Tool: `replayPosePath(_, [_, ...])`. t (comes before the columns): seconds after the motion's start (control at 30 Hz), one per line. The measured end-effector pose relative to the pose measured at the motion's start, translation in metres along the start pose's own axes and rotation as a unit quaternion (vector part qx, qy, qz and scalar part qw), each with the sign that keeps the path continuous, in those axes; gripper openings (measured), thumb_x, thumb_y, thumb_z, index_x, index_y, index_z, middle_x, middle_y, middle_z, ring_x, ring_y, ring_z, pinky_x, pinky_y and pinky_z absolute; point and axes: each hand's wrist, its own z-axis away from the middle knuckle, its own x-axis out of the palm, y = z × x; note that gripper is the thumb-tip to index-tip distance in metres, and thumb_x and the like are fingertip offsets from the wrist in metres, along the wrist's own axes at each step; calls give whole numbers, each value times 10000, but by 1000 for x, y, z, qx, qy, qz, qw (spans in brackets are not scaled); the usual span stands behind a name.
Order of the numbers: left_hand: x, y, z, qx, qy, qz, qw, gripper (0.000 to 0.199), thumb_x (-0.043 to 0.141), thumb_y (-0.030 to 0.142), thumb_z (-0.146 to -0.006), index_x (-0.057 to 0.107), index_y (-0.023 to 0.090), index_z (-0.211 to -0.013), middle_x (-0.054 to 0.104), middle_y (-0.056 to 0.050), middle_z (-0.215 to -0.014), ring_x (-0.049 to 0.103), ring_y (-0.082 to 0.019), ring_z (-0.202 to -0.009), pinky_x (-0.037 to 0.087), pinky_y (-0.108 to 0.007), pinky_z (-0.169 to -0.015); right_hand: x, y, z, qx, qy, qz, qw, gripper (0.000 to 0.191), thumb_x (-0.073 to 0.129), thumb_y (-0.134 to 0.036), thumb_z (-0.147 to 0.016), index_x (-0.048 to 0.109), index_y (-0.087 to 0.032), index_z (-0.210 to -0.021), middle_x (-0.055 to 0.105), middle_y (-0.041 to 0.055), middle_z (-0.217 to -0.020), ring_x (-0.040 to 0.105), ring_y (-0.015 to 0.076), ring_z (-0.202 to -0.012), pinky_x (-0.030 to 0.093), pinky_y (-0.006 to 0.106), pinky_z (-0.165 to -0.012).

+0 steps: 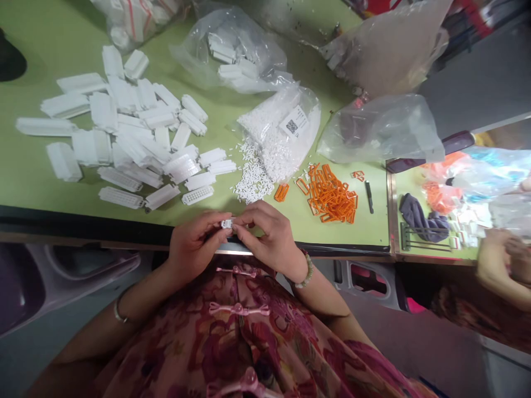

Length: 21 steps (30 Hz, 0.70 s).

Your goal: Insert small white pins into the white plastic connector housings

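Just now, the left hand [194, 246] and right hand [269, 235] hold a small white plastic piece [226, 224], their fingers [211, 222] clamped on it, just above the table's [340, 235] near edge. A slipped grip could drop it past that edge.

The green desk [365, 235] carries white connector housings [124, 138] beyond the left hand [194, 243], and orange plastic frames [327, 193] beyond the right hand [269, 232].

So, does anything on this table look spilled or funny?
Yes, a heap of tiny white pieces lies loose on the green table. It looks spilled because it sits right against the clear plastic bag full of the same pieces, instead of inside it.
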Motion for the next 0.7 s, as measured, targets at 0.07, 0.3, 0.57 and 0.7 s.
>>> replayPosePath(0.07, [0,1,0,-1,-1,0,1000,201,753,292,-936,818,212,-1108,844,-22,-941,740,-142,-632,609,-265,-659,0,-3,1,-34,0,40,999,144,612,-177,-1079,755,-195,-1080,742,73,-972,680,194,-884,575,349,-791])
replayPosePath(0.3, [-3,5,-3,-31,3,21,999,210,738,313,-927,802,207,-1097,839,-24,-905,741,-153,-656,635,-274,-677,13,2,12,-122,3,159,980,201,611,-161,-1062,782,-157,-1167,748,110,-1002,667,227,-889,578,408,-797])
replayPosePath(0.57, [0,3,0,-41,6,71,997,215,794,312,-905,806,220,-1098,844,-34,-930,767,-174,-653,652,-291,-646,0,13,4,107,26,-106,988,188,693,-300,-1044,794,-250,-1195,748,72,-1068,668,186,-915,582,351,-787])
replayPosePath(0.7, [-2,2,0,-23,0,59,998,209,817,339,-890,822,232,-1069,847,-60,-1041,751,-165,-635,650,-299,-630,1,13,-2,171,-46,-175,969,118,787,-279,-968,785,-233,-1076,749,36,-983,656,175,-897,555,328,-803])
